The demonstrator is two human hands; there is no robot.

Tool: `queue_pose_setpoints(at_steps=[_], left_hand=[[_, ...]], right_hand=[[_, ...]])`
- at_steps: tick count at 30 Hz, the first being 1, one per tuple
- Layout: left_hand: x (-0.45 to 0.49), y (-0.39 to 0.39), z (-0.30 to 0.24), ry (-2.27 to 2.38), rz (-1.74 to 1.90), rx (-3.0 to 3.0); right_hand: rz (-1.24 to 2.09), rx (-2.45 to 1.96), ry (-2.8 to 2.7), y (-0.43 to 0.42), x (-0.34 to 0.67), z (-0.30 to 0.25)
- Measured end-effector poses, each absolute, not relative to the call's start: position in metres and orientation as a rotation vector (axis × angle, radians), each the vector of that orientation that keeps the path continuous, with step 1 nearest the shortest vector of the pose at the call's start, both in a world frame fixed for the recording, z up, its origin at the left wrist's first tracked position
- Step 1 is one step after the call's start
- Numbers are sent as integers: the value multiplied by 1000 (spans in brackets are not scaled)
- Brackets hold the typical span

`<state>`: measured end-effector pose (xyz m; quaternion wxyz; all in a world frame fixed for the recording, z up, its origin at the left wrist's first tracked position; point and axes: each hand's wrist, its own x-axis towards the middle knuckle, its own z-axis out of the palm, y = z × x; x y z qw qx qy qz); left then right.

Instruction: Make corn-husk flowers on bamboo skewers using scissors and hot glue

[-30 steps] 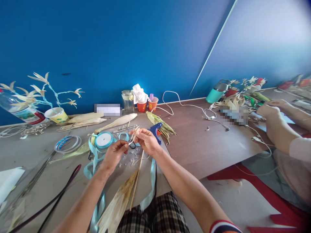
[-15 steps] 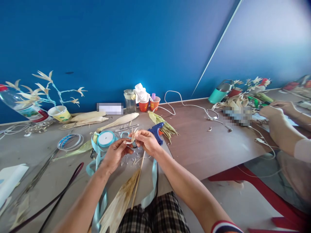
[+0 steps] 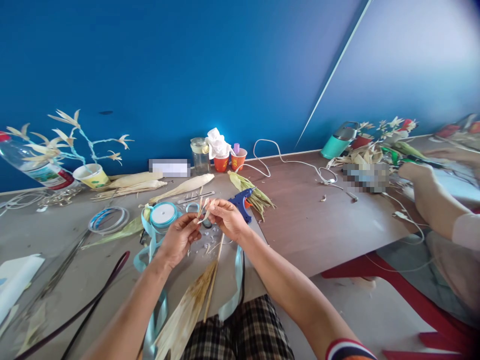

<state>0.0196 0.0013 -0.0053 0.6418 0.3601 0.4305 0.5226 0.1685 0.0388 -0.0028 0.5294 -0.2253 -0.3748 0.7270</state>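
Note:
My left hand [image 3: 179, 238] and my right hand [image 3: 226, 218] meet above the table, both pinching a small pale corn-husk flower [image 3: 203, 212]. A thin wooden stick [image 3: 213, 285] runs down from the flower toward my lap. A dried husk leaf [image 3: 183, 315] lies beside the stick. Light blue ribbon [image 3: 232, 285] trails from a spool [image 3: 163, 214] just behind my left hand. A blue glue gun [image 3: 242, 201] lies right behind my right hand.
Corn husks [image 3: 183, 186], a plastic bottle [image 3: 35, 167], a yellow cup holding a husk-flower branch [image 3: 90, 175], red cups [image 3: 229, 160], a jar [image 3: 198, 155] and a white cable [image 3: 296, 162] line the back. Another person's arm [image 3: 431, 200] rests at right near a teal flask [image 3: 337, 140].
My hands have shifted the small husk flower slightly between the fingertips. The other person's far hand at the right has blurred with movement.

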Motion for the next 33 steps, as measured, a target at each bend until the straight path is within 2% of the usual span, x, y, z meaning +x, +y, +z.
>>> queue_pose_setpoints(at_steps=[11, 23, 33], left_hand=[[24, 2, -1, 1064, 1233, 769], [23, 5, -8, 1025, 1337, 751], [21, 4, -8, 984, 1280, 714]], right_hand=[[1494, -580, -1044, 31, 163, -1], [1526, -580, -1059, 30, 162, 0], [1485, -632, -1068, 30, 162, -1]])
